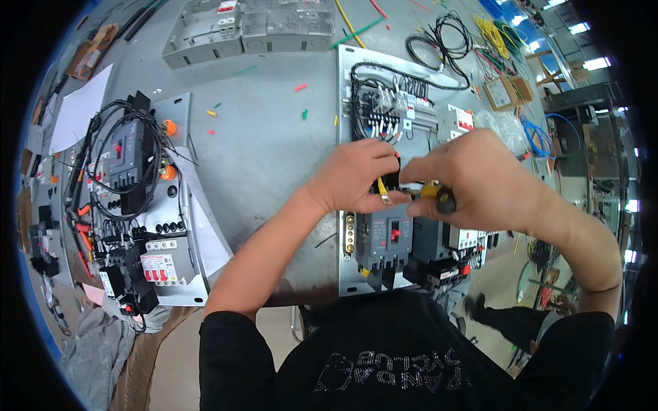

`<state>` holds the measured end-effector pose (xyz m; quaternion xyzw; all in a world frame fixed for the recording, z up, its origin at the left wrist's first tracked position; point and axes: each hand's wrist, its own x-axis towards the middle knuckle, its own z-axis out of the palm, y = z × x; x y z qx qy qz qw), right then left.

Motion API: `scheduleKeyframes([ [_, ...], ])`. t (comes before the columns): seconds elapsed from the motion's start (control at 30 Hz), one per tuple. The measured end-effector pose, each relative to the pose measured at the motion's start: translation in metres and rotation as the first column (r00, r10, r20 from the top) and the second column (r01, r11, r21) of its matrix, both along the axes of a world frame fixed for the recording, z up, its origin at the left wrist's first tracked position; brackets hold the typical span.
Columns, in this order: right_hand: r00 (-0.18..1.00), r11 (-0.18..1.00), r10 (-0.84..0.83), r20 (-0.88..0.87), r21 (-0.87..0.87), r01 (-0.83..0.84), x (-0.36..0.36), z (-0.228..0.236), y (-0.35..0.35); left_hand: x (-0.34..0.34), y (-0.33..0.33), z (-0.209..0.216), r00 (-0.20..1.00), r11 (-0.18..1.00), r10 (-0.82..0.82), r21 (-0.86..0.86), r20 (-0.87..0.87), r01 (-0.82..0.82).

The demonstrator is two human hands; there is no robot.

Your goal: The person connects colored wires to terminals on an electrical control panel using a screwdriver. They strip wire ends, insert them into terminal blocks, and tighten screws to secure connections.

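A metal mounting panel (349, 68) bearing electrical parts lies in front of me. My right hand (473, 185) is closed around a screwdriver (444, 199) with a yellow and black handle; its tip is hard to make out. My left hand (356, 175) is closed, with a yellow-sleeved wire (383, 189) ending in a metal lug between index finger and thumb. Both hands are over the top of a grey circuit breaker (385, 236) with a red toggle, partly hiding its upper terminals. Black wires (356, 103) run along the panel above my left hand.
At the left lies a second panel (179, 113) with a breaker and coiled black cable (127, 198). Grey plastic enclosures (288, 31) stand at the back. Wire coils (449, 41) and a small cardboard box (506, 92) lie at the far right. Another person's dark-clothed leg (504, 322) shows at lower right.
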<state>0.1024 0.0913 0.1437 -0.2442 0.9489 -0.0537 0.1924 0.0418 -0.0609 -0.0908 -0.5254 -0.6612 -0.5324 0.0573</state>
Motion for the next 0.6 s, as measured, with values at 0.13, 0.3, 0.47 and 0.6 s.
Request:
scheduleKeyframes([
  [0.13, 0.952, 0.949, -0.307, 0.008, -0.074, 0.306, 0.011, -0.002, -0.008, 0.001, -0.001, -0.005, 0.999, 1.000, 0.026, 0.018, -0.024, -0.025],
  [0.3, 0.853, 0.853, -0.519, -0.057, -0.103, 0.512, 0.025, -0.009, -0.016, 0.005, 0.000, -0.004, 0.999, 0.999, 0.035, 0.024, -0.033, -0.034],
  [0.47, 0.799, 0.837, -0.546, -0.252, -0.217, 0.503, 0.041, -0.024, -0.011, -0.001, 0.006, -0.006, 0.997, 0.999, -0.049, -0.020, -0.059, 0.048],
  [0.6, 0.904, 0.928, -0.371, -0.215, -0.112, 0.354, 0.032, -0.011, 0.000, 0.009, -0.007, 0.009, 0.981, 0.995, -0.042, -0.081, 0.191, 0.059],
])
